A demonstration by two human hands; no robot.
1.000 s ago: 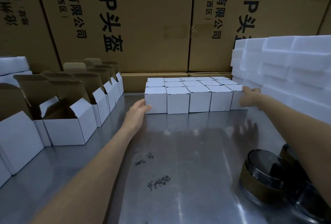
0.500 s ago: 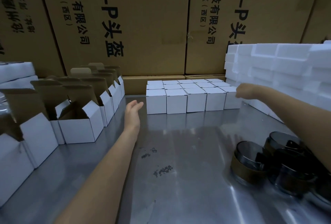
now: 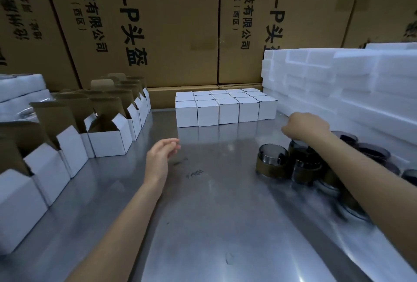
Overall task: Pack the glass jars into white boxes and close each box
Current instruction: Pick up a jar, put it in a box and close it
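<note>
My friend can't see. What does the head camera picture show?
Two bare arms reach over a shiny metal table: the right hand hovers above dark glass jars, the left hand is empty. Closed white boxes sit behind, open boxes at left.

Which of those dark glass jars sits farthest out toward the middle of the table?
The jar with the tan band, left of the right hand's wrist. It stands at the cluster's left edge; the other jars sit behind it, nearer the foam.

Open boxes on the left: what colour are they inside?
Brown inside, white outside, as the open boxes show in the head view.
</note>
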